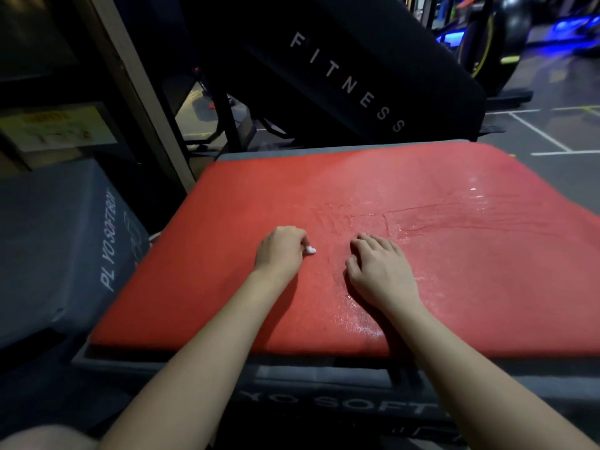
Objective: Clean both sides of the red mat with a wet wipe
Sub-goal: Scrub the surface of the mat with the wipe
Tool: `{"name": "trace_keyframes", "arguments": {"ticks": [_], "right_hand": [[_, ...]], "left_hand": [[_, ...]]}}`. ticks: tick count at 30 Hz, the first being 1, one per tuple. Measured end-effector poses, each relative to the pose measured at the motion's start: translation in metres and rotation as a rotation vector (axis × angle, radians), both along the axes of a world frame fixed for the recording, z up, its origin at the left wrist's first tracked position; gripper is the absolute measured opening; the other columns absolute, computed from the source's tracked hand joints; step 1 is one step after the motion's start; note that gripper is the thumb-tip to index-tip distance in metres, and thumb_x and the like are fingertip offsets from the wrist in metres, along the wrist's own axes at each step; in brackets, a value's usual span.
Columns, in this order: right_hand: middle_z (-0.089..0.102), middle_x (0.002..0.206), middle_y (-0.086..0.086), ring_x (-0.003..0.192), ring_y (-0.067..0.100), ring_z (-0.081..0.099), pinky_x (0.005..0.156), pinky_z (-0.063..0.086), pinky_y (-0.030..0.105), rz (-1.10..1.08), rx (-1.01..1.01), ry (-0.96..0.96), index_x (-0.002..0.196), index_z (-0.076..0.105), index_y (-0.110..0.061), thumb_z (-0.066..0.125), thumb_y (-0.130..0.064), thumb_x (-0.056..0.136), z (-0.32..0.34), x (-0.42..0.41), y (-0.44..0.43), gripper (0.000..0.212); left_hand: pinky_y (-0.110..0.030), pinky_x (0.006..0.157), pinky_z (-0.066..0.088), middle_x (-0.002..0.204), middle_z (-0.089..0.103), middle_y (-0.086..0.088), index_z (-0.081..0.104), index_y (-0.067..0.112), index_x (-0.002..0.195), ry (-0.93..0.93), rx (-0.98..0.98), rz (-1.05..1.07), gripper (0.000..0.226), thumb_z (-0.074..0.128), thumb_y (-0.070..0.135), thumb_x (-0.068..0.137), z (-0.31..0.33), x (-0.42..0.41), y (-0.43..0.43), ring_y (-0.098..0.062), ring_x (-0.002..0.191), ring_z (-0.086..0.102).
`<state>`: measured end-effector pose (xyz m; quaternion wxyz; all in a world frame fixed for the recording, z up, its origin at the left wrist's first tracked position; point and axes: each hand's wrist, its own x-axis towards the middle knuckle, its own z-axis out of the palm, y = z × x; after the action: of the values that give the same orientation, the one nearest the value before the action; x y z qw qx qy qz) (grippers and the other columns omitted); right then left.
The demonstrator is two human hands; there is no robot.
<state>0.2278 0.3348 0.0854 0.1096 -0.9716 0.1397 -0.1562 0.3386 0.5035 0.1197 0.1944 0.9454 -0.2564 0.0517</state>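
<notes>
The red mat (246, 196) lies flat on a grey soft box (324, 378). Its right half glistens wet and its left half looks dry. My left hand (281, 251) sits near the mat's middle with its fingers curled round a small white wet wipe (310, 250), of which only a corner shows. My right hand (380, 271) rests palm down on the wet part just to the right, fingers relaxed and holding nothing.
A second grey soft box (65, 241) stands to the left, lower than the mat. A black padded panel marked FITNESS (347, 79) leans behind the mat. A tan post (143, 102) rises at the left. Grey floor with white lines (545, 134) lies at the far right.
</notes>
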Motion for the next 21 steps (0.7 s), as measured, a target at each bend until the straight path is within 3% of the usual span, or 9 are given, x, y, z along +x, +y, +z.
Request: {"name": "trace_keyframes", "arguments": {"ticks": [2, 6, 9, 11, 14, 16, 19, 21], "right_hand": [[0.051, 0.148, 0.001, 0.140, 0.020, 0.041, 0.118, 0.028, 0.043, -0.003, 0.008, -0.014, 0.132, 0.060, -0.017, 0.043, -0.034, 0.094, 0.001, 0.000, 0.000, 0.044], [0.051, 0.148, 0.001, 0.141, 0.019, 0.040, 0.119, 0.027, 0.042, 0.011, 0.014, -0.017, 0.132, 0.060, -0.017, 0.044, -0.034, 0.094, 0.000, -0.001, 0.000, 0.044], [0.047, 0.151, 0.000, 0.143, 0.018, 0.036, 0.120, 0.025, 0.042, 0.013, 0.026, 0.009, 0.137, 0.057, -0.019, 0.042, -0.035, 0.095, -0.003, 0.000, -0.003, 0.047], [0.050, 0.149, -0.001, 0.141, 0.019, 0.040, 0.119, 0.029, 0.042, 0.000, 0.046, 0.009, 0.135, 0.059, -0.019, 0.042, -0.036, 0.093, -0.003, 0.000, -0.003, 0.048], [0.067, 0.124, 0.000, 0.115, 0.026, 0.058, 0.096, 0.049, 0.041, 0.019, -0.050, 0.007, 0.110, 0.070, -0.018, 0.042, -0.039, 0.086, 0.003, 0.008, -0.007, 0.042], [0.064, 0.099, 0.001, 0.095, 0.027, 0.059, 0.075, 0.052, 0.038, 0.070, -0.132, 0.029, 0.093, 0.063, -0.017, 0.042, -0.041, 0.084, 0.012, 0.020, -0.018, 0.033], [0.057, 0.092, 0.005, 0.090, 0.030, 0.056, 0.071, 0.051, 0.040, 0.152, -0.181, 0.044, 0.090, 0.057, -0.015, 0.049, -0.036, 0.086, 0.025, 0.050, -0.043, 0.023], [0.059, 0.098, 0.005, 0.094, 0.032, 0.058, 0.075, 0.050, 0.042, 0.178, -0.220, 0.079, 0.095, 0.058, -0.016, 0.040, -0.035, 0.086, 0.029, 0.068, -0.055, 0.028]], "left_hand": [[-0.030, 0.072, 0.041, 0.106, 0.073, -0.002, 0.077, 0.024, 0.095, 0.011, 0.016, -0.006, 0.009, 0.073, 0.031, 0.090, 0.004, 0.019, -0.016, -0.030, 0.102, 0.067], [-0.032, 0.077, 0.045, 0.112, 0.071, -0.008, 0.076, 0.021, 0.103, -0.006, 0.059, 0.027, 0.017, 0.068, 0.032, 0.094, 0.008, 0.056, -0.047, -0.034, 0.106, 0.065], [-0.029, 0.073, 0.039, 0.111, 0.072, -0.010, 0.077, 0.017, 0.106, 0.023, 0.073, 0.065, 0.019, 0.066, 0.026, 0.093, 0.009, 0.068, -0.060, -0.035, 0.106, 0.065], [-0.031, 0.075, 0.043, 0.112, 0.072, -0.011, 0.077, 0.018, 0.107, 0.015, 0.097, 0.044, 0.019, 0.065, 0.022, 0.092, 0.010, 0.065, -0.057, -0.035, 0.106, 0.065], [-0.033, 0.078, 0.049, 0.109, 0.073, -0.006, 0.077, 0.025, 0.102, -0.012, 0.087, 0.004, 0.015, 0.066, 0.023, 0.092, 0.002, 0.055, -0.038, -0.033, 0.104, 0.066], [-0.035, 0.077, 0.049, 0.105, 0.073, -0.002, 0.077, 0.027, 0.100, -0.022, 0.056, -0.009, 0.012, 0.067, 0.026, 0.093, -0.003, 0.051, -0.025, -0.031, 0.101, 0.067], [-0.035, 0.078, 0.049, 0.106, 0.073, -0.001, 0.077, 0.028, 0.100, -0.034, 0.040, -0.017, 0.012, 0.068, 0.028, 0.093, -0.006, 0.050, -0.021, -0.030, 0.103, 0.066], [-0.034, 0.079, 0.050, 0.109, 0.073, -0.002, 0.077, 0.027, 0.101, -0.042, 0.060, -0.015, 0.013, 0.068, 0.032, 0.093, -0.003, 0.057, -0.028, -0.031, 0.105, 0.066]]}}
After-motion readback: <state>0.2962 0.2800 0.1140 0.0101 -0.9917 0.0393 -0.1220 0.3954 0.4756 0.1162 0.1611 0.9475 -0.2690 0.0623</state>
